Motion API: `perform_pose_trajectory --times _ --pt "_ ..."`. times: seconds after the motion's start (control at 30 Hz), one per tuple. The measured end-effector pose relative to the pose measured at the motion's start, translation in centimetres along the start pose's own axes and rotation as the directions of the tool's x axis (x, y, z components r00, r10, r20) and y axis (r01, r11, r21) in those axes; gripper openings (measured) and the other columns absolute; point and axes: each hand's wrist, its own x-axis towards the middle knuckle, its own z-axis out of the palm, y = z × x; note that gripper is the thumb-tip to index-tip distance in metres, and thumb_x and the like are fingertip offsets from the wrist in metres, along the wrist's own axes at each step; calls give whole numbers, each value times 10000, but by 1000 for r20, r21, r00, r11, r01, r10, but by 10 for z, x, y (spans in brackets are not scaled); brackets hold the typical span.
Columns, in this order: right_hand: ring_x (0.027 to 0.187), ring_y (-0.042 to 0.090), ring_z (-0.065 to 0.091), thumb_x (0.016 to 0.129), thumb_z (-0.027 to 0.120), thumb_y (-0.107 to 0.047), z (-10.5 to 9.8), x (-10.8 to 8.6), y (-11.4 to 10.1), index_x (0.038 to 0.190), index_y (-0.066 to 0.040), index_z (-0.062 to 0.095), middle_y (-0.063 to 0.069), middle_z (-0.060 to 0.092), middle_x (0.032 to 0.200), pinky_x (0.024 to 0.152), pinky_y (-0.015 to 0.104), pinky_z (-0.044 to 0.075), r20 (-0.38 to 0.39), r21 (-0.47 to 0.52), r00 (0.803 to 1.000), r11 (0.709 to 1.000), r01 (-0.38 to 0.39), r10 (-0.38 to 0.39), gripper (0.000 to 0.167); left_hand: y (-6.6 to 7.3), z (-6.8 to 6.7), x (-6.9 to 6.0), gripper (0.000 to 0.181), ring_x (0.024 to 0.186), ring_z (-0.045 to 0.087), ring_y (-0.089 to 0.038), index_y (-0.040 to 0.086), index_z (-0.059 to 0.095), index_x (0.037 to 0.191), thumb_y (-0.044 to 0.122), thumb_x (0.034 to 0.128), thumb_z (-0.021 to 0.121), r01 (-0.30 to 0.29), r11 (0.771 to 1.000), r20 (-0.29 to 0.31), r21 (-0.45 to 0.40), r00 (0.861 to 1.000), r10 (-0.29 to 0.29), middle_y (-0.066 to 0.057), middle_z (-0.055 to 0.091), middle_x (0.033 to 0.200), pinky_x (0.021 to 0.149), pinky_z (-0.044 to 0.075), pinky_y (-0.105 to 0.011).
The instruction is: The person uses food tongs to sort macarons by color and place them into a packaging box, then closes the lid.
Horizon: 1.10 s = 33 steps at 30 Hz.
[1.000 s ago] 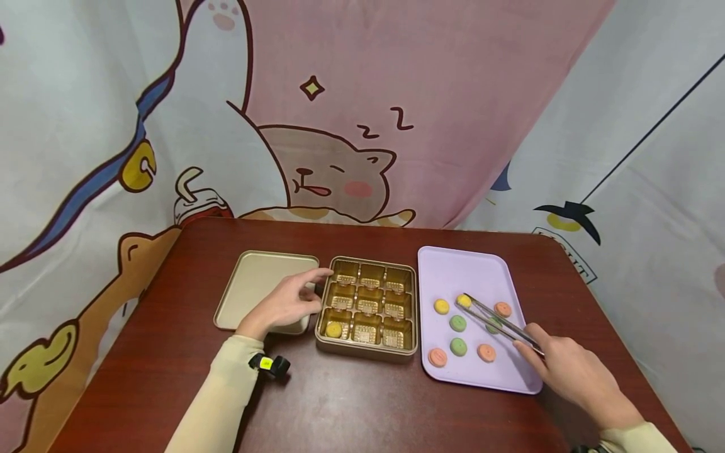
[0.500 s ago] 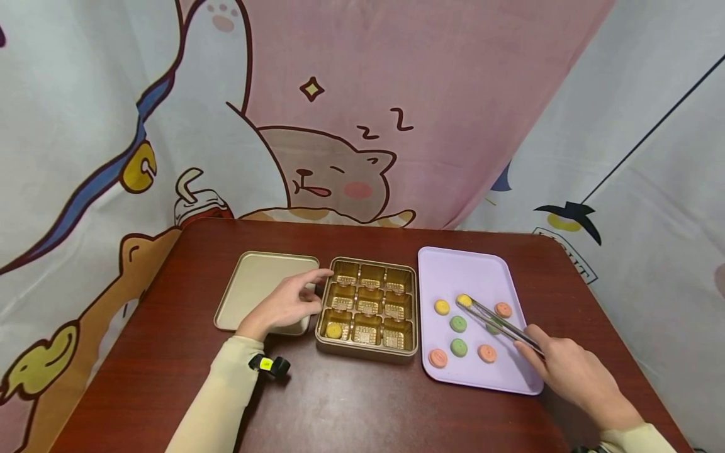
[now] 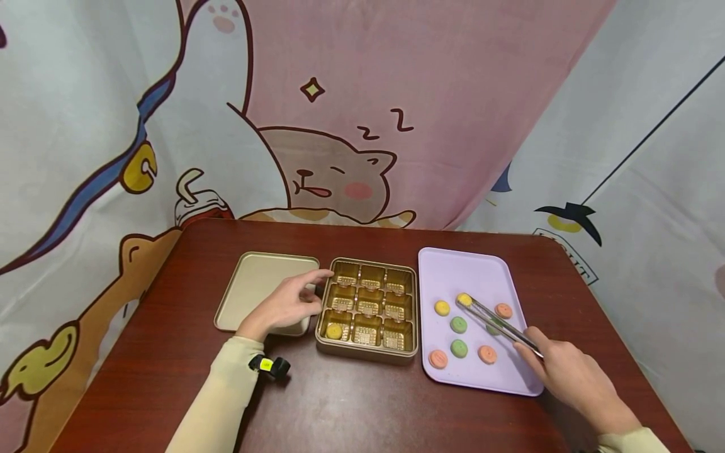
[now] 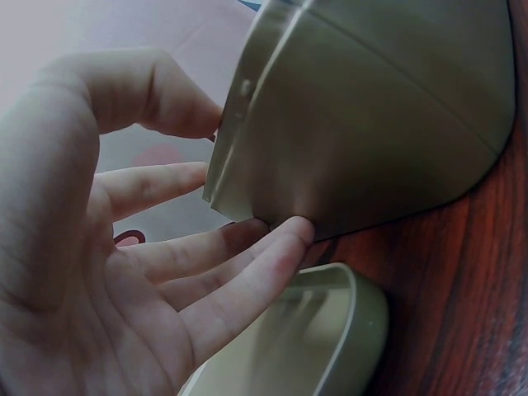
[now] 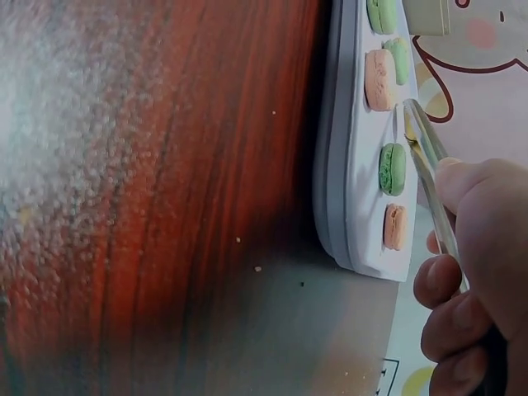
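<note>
On the right in the head view, my right hand grips metal tongs, with fingers curled round them in the right wrist view. The tongs' tips are at a yellow macaron over the lilac tray. Whether it is lifted off the tray I cannot tell. My left hand touches the left side of a gold box with extended fingertips; its thumb is by the rim. Inside the box is a nine-compartment insert, with one yellow macaron in the front-left compartment.
Another yellow macaron, green macarons and several orange-pink ones lie on the tray. A shallow gold lid sits left of the box, partly under my left hand. A printed curtain hangs behind the table.
The tongs' arms have drawn slightly closer together at the yellow macaron. My left hand stays in place against the box.
</note>
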Motion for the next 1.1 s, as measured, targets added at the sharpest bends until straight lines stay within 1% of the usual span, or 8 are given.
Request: perform_pose_trajectory --times 0.23,0.43,0.63,0.87,0.93,1.0,1.07,1.1 --pt "535 142 401 1011 689 -345 0 -1 -3 1059 -111 541 -32 373 595 455 308 325 -93 6 995 999 35 -35 282 0 0 0 733 1061 724 -235 152 514 1544 41 835 662 2 1000 2 -15 1000 -2 -208 618 1412 939 583 -433" --pt "536 127 406 1003 703 -336 -3 0 -7 1078 -106 551 -43 389 605 458 289 324 -130 8 990 999 50 -49 285 1 0 0 732 1053 721 -231 151 515 1543 45 834 661 6 1000 1 -18 1000 -6 -202 622 1407 921 584 -422" --pt "541 120 402 990 722 -316 -7 1 -12 1085 -112 554 -59 410 608 466 285 325 -171 8 983 998 68 -66 281 1 0 0 731 1061 720 -243 153 516 1544 49 836 666 9 1000 0 -17 1000 -9 -194 624 1406 923 581 -438" --pt "515 85 357 972 746 -316 -10 5 -21 1018 -156 537 -77 353 590 446 261 295 -216 10 971 994 111 -106 267 1 0 0 731 1103 717 -297 157 511 1548 61 840 665 9 1000 0 -11 1000 -9 -197 614 1424 956 576 -471" --pt "517 82 366 969 751 -309 -11 8 -25 1035 -160 557 -83 386 597 440 267 302 -228 15 965 991 134 -127 254 1 0 0 730 1109 714 -303 159 513 1547 67 839 668 9 1000 -1 -6 1000 -9 -195 617 1421 958 574 -477" --pt "532 83 408 960 761 -297 -11 11 -30 1104 -152 602 -77 482 624 438 287 331 -241 17 959 987 159 -150 259 2 0 0 728 1105 714 -306 159 517 1544 70 838 672 10 1000 -3 -2 1000 -10 -193 621 1415 955 573 -481" --pt "552 91 431 945 776 -281 -12 14 -34 1193 -141 620 -69 528 655 447 299 355 -251 9 952 983 186 -177 324 2 0 0 725 1103 714 -309 159 520 1542 71 839 676 11 1000 -2 -2 1000 -11 -195 623 1412 955 572 -481" --pt "552 92 433 937 784 -274 -12 15 -37 1207 -140 617 -68 526 653 447 298 358 -255 4 948 980 197 -190 344 2 0 0 724 1102 714 -309 160 520 1541 72 840 678 11 1000 -1 -2 1000 -11 -197 622 1412 956 571 -482"
